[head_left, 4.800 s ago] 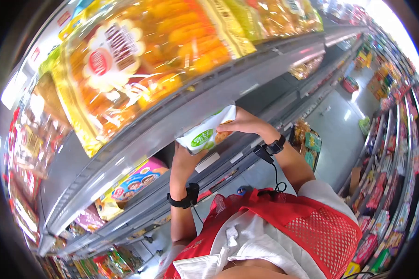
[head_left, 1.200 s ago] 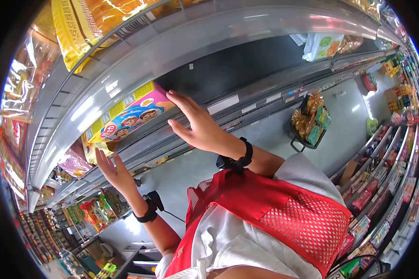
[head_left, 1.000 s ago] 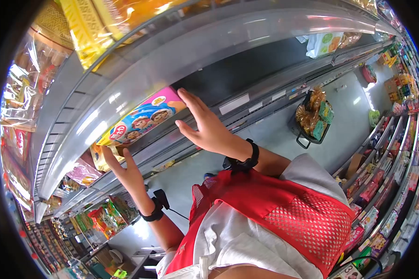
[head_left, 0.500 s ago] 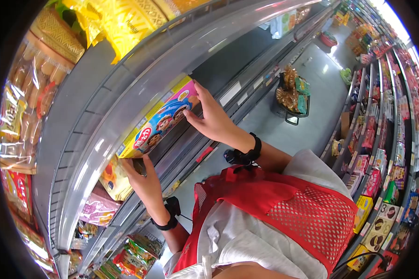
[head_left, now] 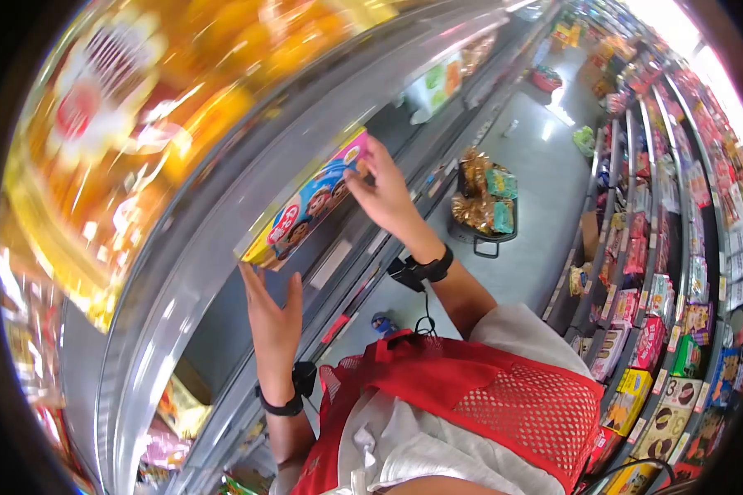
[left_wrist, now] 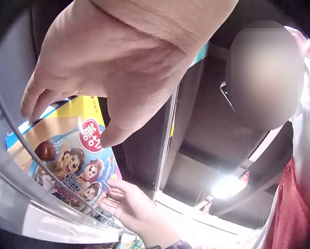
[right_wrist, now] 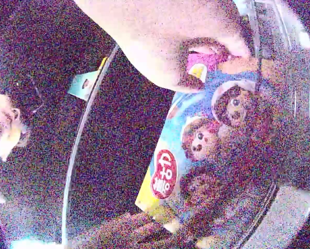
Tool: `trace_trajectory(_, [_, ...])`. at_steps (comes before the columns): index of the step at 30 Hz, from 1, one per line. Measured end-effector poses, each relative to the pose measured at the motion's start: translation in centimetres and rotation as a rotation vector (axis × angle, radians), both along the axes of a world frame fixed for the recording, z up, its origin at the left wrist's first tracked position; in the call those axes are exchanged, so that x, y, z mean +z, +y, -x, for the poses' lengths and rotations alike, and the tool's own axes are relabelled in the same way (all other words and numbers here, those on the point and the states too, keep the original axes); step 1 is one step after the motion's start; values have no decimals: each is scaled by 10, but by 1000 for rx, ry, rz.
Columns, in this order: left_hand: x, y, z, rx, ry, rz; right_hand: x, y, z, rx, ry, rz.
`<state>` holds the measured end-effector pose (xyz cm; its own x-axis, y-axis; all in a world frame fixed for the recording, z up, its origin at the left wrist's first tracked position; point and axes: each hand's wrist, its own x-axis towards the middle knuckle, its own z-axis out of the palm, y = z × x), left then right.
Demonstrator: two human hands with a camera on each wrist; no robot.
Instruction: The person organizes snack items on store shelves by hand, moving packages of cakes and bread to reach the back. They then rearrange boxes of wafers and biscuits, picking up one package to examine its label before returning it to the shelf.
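Observation:
A snack box, yellow, blue and pink with cartoon faces and a red oval logo, sits tilted in the shelf opening, partly behind the shelf's front edge. My right hand holds its upper, pink end, thumb on the printed front and fingers round the end. The right wrist view is grainy but shows that hand on the box. At the lower, yellow end is my left hand, fingers extended to the corner and thumb spread apart. From the left wrist, the same hand overlaps the box's yellow end.
A large orange snack bag lies on the upper shelf behind a wire rail. A white-and-green packet stands farther along the shelf. On the aisle floor is a dark basket of gold and green packs. Stocked shelves line the right.
My hands have gone from a white packet to the cartoon snack box. Its lower end has come away from the yellow packets, farther along the shelf, as the head view turned.

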<state>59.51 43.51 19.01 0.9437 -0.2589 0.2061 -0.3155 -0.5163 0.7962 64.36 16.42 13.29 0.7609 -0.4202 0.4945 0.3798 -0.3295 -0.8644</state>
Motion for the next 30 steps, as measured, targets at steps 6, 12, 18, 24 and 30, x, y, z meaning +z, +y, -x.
trace_trajectory(6, [3,-46,8,-70,-46,59,38,-36,33,-23,83,-58])
trace_trajectory(12, [12,-22,23,-12,-62,77,32,-27,54,-173,10,77])
trace_trajectory(18, [9,57,33,160,-337,28,37,40,66,-267,-238,-5])
trace_trajectory(24, [-23,177,30,450,-373,-160,9,173,46,72,-193,131])
trace_trajectory(30, [-50,280,77,716,-385,-243,12,285,64,541,57,113])
